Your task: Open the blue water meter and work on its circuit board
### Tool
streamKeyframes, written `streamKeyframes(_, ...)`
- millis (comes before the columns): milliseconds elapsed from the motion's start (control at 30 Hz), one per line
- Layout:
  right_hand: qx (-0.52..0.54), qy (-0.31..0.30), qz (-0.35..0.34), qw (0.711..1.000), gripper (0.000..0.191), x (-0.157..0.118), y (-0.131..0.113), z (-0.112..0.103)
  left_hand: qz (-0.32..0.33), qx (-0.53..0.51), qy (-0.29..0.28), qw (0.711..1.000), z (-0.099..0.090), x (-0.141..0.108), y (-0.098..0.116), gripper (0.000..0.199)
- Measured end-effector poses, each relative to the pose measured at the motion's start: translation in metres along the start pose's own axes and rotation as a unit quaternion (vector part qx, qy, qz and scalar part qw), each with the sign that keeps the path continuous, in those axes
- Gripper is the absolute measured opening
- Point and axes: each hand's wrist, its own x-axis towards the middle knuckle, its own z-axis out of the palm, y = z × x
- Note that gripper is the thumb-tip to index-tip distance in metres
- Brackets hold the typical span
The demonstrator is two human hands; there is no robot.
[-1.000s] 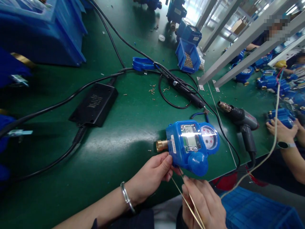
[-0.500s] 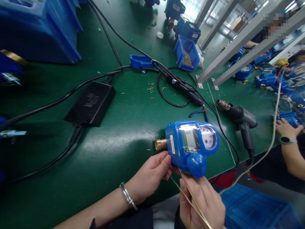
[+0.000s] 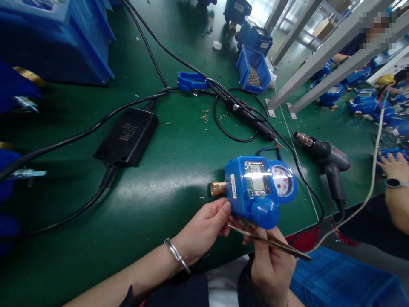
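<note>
A blue water meter (image 3: 237,170) with a small display, a round dial and a brass threaded end sits over the near edge of the green table. At its lower left corner my left hand (image 3: 204,226) grips the housing between thumb and fingers. Below the meter's round blue cap, my right hand (image 3: 273,266) is closed on a pair of tweezers (image 3: 284,245), whose tips point left toward my left fingers. The right fingertips reach under the meter, where the underside is hidden.
A black electric screwdriver (image 3: 252,121) with looped cable lies beyond the meter, near loose screws (image 3: 204,116). A heat gun (image 3: 332,160) rests at right, a black power box (image 3: 128,134) at left. Behind stands a blue screw bin (image 3: 246,70). A co-worker's hand (image 3: 394,166) is at far right.
The tweezers have swung in my right hand from pointing down toward me to lying nearly crosswise below the meter. The meter has tipped slightly; my left hand still holds it.
</note>
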Motion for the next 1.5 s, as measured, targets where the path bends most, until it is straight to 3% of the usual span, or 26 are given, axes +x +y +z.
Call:
streamKeyframes(200, 0.124, 0.022, 0.097, 0.987, 0.024, 0.000, 0.012, 0.009, 0.008, -0.014, 0.008, 1.000, 0.004, 0.002, 0.003, 0.050)
streamKeyframes(333, 0.164, 0.022, 0.104, 0.981, 0.024, -0.002, 0.020, 0.013, 0.013, -0.020, 0.010, 1.000, 0.006, 0.002, 0.006, 0.051)
streamKeyframes(533, 0.046, 0.046, -0.031, 0.997, 0.020, -0.010, 0.021, -0.003, -0.001, -0.019, 0.006, 1.000, 0.007, 0.001, 0.006, 0.050)
streamKeyframes(733, -0.072, -0.004, -0.180, 0.981, 0.026, 0.002, 0.011, -0.011, -0.009, -0.027, 0.006, 1.000, 0.005, 0.001, 0.006, 0.047)
streamKeyframes(833, -0.160, 0.001, -0.219, 0.962, 0.021, 0.003, 0.002, -0.010, -0.015, -0.028, 0.000, 0.999, 0.004, 0.002, 0.005, 0.047)
streamKeyframes(967, -0.305, 0.022, -0.256, 0.917, 0.017, 0.004, -0.010, -0.009, -0.013, -0.026, -0.006, 1.000, 0.005, 0.001, 0.006, 0.047)
streamKeyframes(1200, -0.376, -0.003, -0.297, 0.878, 0.020, 0.009, -0.014, -0.014, -0.003, -0.016, -0.011, 1.000, 0.005, 0.000, 0.010, 0.046)
streamKeyframes(1267, -0.373, -0.017, -0.286, 0.882, 0.020, 0.010, -0.012, -0.014, -0.001, -0.016, -0.009, 1.000, 0.005, 0.000, 0.011, 0.045)
streamKeyframes(1367, -0.310, -0.031, -0.260, 0.914, 0.020, 0.010, -0.009, -0.012, -0.005, -0.022, -0.003, 1.000, 0.006, 0.000, 0.011, 0.042)
streamKeyframes(1500, -0.144, -0.019, -0.123, 0.982, 0.014, 0.011, -0.009, -0.010, -0.011, -0.038, 0.000, 0.999, 0.006, 0.001, 0.010, 0.042)
